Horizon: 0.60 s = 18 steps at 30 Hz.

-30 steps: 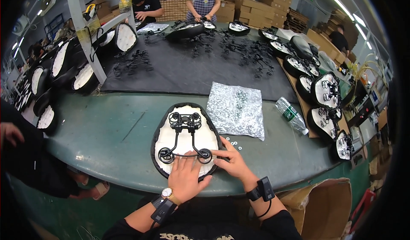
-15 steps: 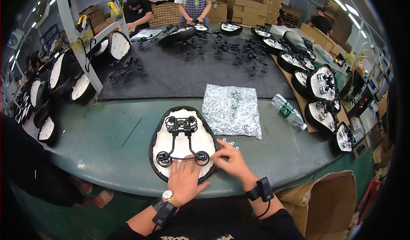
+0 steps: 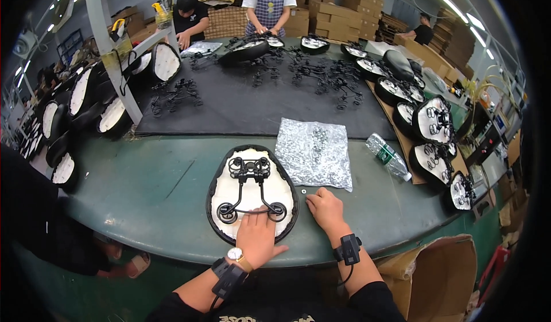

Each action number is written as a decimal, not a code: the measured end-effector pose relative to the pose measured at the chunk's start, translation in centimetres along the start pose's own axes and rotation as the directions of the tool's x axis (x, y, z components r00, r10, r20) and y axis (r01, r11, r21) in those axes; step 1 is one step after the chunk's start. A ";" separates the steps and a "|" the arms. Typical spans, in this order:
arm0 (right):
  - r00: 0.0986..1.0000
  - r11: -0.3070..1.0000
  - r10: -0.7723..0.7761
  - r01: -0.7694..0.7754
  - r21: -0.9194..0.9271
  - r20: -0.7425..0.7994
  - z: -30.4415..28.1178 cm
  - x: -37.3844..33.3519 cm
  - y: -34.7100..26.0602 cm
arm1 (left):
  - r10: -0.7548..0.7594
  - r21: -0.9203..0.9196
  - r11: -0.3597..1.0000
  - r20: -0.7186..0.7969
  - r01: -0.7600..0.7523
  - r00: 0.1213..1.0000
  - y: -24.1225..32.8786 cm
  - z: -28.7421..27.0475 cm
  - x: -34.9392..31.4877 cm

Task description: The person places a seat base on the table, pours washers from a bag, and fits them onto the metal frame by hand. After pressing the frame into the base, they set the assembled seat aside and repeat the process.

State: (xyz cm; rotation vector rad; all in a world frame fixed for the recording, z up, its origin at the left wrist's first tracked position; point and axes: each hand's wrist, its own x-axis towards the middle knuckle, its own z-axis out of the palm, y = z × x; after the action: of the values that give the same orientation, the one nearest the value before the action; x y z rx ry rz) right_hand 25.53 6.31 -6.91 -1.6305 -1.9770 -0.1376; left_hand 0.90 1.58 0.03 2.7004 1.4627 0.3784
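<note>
An upturned bicycle saddle (image 3: 221,194) lies before me on the green table, its pale underside ringed by a black cover. On it rests a black spring frame (image 3: 242,191) with coils at both ends. My left hand (image 3: 256,236) lies with fingers outstretched on the underside, fingertips beneath the frame's near crossbar, between the two near coils. Right of the saddle, my right hand (image 3: 327,208) is closed low at the tabletop, its fingertips curled in; what they hold, if anything, is hidden. One small whitish nut (image 3: 303,191) sits just left of its fingers.
A clear plastic bag of small metal parts (image 3: 314,155) lies beyond my right hand, with a plastic bottle (image 3: 389,157) farther right. More spring frames (image 3: 178,96) are spread on a black mat (image 3: 229,112). Saddles (image 3: 431,164) line the right side. Co-workers stand across the table.
My right hand has left the saddle's right edge and moved right to the table, closing where several small nuts lay. One nut still shows. My left hand stays on the saddle.
</note>
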 end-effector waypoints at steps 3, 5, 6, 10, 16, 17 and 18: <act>0.993 0.979 0.116 -0.109 0.173 -0.031 -1.0 -0.2 -1.1 | 0.019 -0.038 0.999 -0.164 -0.025 0.986 -0.8 -0.2 -2.3; 0.977 0.832 0.212 -0.181 0.525 0.001 -2.7 -0.4 -3.1 | -0.009 -0.164 0.986 -0.239 -0.031 0.971 -2.1 -0.7 -4.4; 0.979 0.827 0.203 -0.174 0.534 0.006 -4.2 -0.7 -5.1 | -0.029 -0.296 0.953 -0.308 -0.066 0.951 -2.5 -1.1 -5.3; 0.645 0.050 0.024 -0.764 0.644 0.764 -6.7 -2.6 -12.9 | -0.153 -0.364 0.931 -0.463 -0.030 0.873 -2.0 -2.9 -7.1; 0.560 -0.113 -0.111 -0.828 0.549 0.821 -3.9 -2.4 -16.6 | -0.227 -0.332 0.941 -0.474 0.066 0.851 -3.9 -3.1 -9.4; 0.554 -0.098 -0.119 -0.832 0.545 0.824 -3.6 -2.3 -17.0 | -0.239 -0.339 0.937 -0.458 0.080 0.856 -4.3 -3.2 -9.7; 0.547 -0.079 -0.125 -0.837 0.541 0.828 -3.5 -2.3 -17.4 | -0.242 -0.346 0.935 -0.461 0.079 0.854 -4.7 -3.3 -10.0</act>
State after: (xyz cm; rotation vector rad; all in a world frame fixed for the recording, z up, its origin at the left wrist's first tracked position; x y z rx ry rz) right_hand 10.81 -1.52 -0.43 -1.0754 -0.9796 2.0274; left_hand -8.96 -4.35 0.55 2.2937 1.5497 1.2584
